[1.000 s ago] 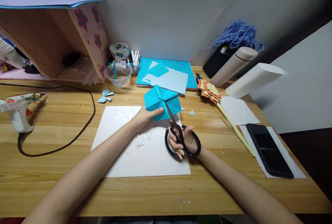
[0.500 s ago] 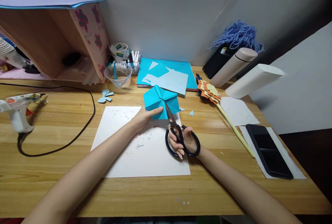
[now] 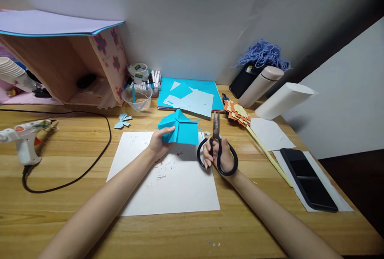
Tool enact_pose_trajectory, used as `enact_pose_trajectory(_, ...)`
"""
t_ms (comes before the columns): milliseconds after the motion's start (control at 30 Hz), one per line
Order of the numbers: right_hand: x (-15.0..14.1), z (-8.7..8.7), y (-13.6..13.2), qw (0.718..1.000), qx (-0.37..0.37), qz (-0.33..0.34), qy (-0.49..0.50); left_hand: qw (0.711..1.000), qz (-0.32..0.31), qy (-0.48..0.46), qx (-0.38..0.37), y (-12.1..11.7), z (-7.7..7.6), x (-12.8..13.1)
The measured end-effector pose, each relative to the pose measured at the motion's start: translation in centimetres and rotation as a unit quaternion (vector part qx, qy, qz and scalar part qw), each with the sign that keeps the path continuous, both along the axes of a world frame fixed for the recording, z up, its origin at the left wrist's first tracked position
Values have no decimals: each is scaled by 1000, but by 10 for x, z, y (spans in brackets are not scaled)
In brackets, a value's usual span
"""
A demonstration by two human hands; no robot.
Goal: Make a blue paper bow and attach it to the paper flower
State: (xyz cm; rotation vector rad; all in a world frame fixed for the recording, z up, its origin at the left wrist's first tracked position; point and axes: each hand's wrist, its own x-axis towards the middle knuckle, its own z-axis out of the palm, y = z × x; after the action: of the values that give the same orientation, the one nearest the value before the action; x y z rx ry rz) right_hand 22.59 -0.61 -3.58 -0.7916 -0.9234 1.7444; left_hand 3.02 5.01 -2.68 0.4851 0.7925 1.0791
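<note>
A folded turquoise paper (image 3: pixel 187 133) with crease lines is pinched in my left hand (image 3: pixel 160 141), thumb on top, above the white sheet (image 3: pixel 135 195). My right hand (image 3: pixel 220 155) grips black-handled scissors (image 3: pixel 216 129) by the loops, the blades pointing away from me and apart from the paper. A thin turquoise strip (image 3: pixel 201 128) shows at the paper's right edge; whether it is still attached I cannot tell. Small pale-blue scraps (image 3: pixel 207 133) lie just beyond the white sheet. Coloured marks dot that sheet.
A hot glue gun (image 3: pixel 27 139) with a black cord lies at left near pale-blue paper cutouts (image 3: pixel 123 121). Behind are a clear bowl (image 3: pixel 137 99) and a turquoise folder (image 3: pixel 207 85). At right are a paper flower (image 3: pixel 238 113), a flask (image 3: pixel 261 87) and a phone (image 3: pixel 309 181).
The scissors have come out of the paper and moved right. The turquoise paper has shifted left and turned, and a thin strip now shows at its right edge. The view has tilted up slightly.
</note>
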Motion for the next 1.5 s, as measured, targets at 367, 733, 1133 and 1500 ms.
enact_pose_trajectory(367, 2, 4, 9, 989, -15, -135, -53, 938, -335, -39, 83, -8, -4, -2)
enact_pose_trajectory(733, 7, 2, 16, 959, -47, -278, 11, 941, -297, 2, 160, -7, -7, 7)
enact_pose_trajectory(1133, 3, 10, 15, 968, -89, -235, 21, 980, -140, 39, 133, -9, -3, 6)
enact_pose_trajectory(1500, 18, 7, 14, 989, -67, -99, -85, 927, -359, 73, 86, -4, -4, -14)
